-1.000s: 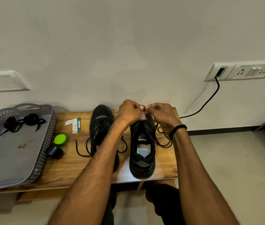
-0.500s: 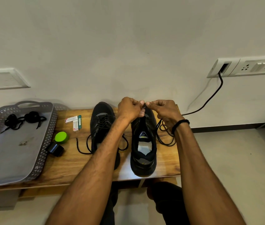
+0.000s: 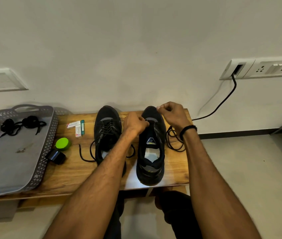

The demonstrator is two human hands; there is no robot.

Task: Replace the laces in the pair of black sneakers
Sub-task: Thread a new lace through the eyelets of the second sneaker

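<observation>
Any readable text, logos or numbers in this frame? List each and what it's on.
Nothing reads with certainty.
Red-and-white cartons: print present, too blurred to read.
Teal carton beside them: print too small to read.
Tongue label of the unlaced sneaker: triangular logo, possibly a digit, blurred; the yellow strip below it is unreadable.
Socket panel: no lettering visible.

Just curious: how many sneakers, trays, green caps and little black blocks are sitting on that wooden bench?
Sneakers: 2
Tray: 1
Green cap: 1
Black block: 1
Total: 5
</observation>
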